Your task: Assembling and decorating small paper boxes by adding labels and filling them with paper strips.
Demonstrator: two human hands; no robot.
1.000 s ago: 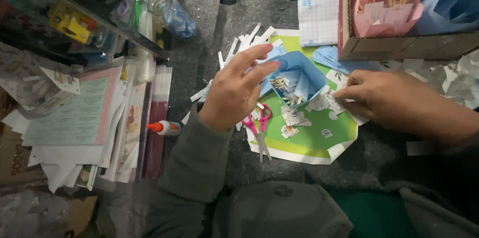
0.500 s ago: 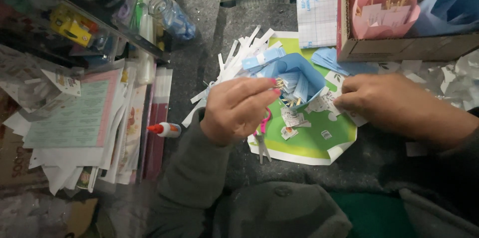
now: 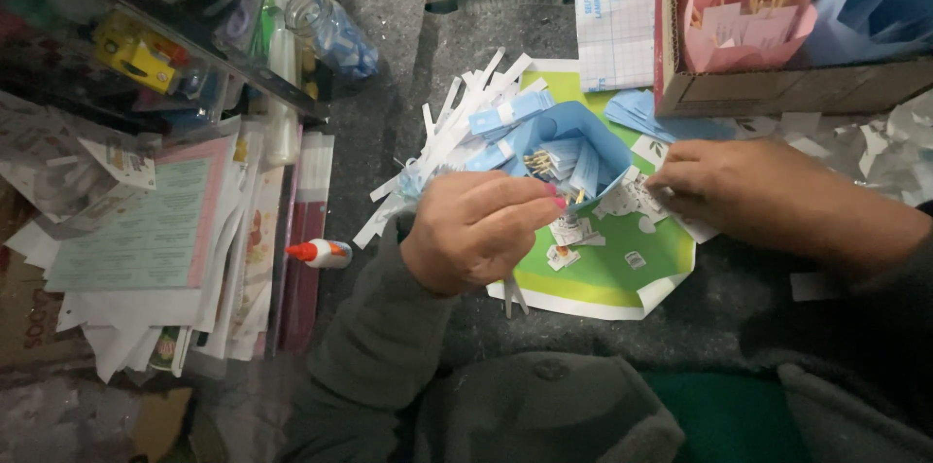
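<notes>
A small paper cutout (image 3: pixel 571 228) is pinched by the left hand (image 3: pixel 476 230) over the green sheet (image 3: pixel 603 274). At three o'clock, white paper (image 3: pixel 637 199) is pressed flat by the right hand (image 3: pixel 768 196). At twelve, a blue paper cone (image 3: pixel 569 147) lies on grey felt (image 3: pixel 389 55).

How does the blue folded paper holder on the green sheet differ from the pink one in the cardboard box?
The blue paper holder lies tipped on the green sheet, between the left hand and right hand; the pink paper holder stands in the cardboard box, away from both hands. The blue one holds blue slips, the pink one white. Both are folded paper holding small sticks.
</notes>
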